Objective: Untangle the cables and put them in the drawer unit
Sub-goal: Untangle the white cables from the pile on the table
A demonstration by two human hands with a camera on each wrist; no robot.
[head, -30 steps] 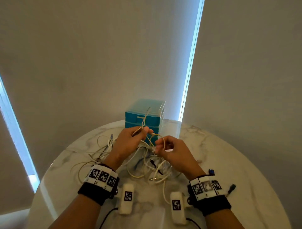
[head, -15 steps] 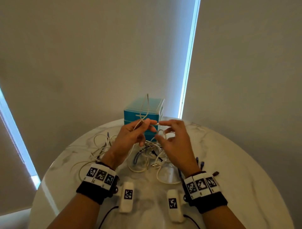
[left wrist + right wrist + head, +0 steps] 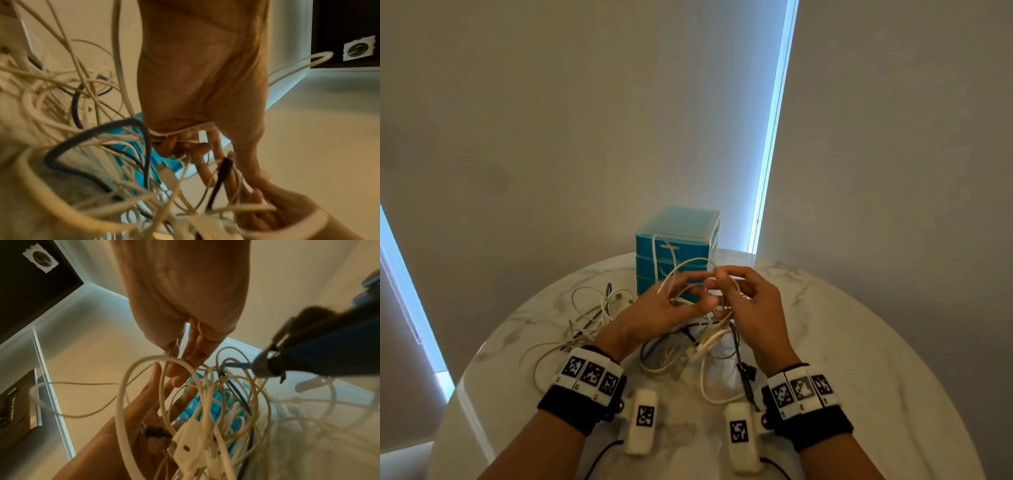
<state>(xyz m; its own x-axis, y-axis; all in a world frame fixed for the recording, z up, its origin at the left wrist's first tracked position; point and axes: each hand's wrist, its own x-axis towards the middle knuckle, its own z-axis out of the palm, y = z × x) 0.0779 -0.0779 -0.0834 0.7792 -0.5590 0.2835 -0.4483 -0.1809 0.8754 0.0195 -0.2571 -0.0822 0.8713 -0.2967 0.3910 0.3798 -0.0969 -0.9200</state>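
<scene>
My two hands are raised side by side above the tabletop, wrists banded, palms turned toward each other in front of the drawer unit. My left hand has its fingers curled, and its grip pinches a thin cream cable that loops up in front of the unit; the left wrist view shows strands running across the curled fingers. My right hand sits just beside it, thumb and forefinger pressed together on that looped cable, the other fingers loosely bent.

The round marble tabletop carries everything. The drawer unit, teal with a pale lid, stands at the far edge; I count three drawer fronts, all pushed in, and I cannot tell what is inside them.

The tangle of cables hangs from my hands and rests on the tabletop between my wrists, mostly cream and white, with at least one dark blue cable and one black cable among them; the exact number I cannot tell. A second loose bunch lies to the left, near the unit.
</scene>
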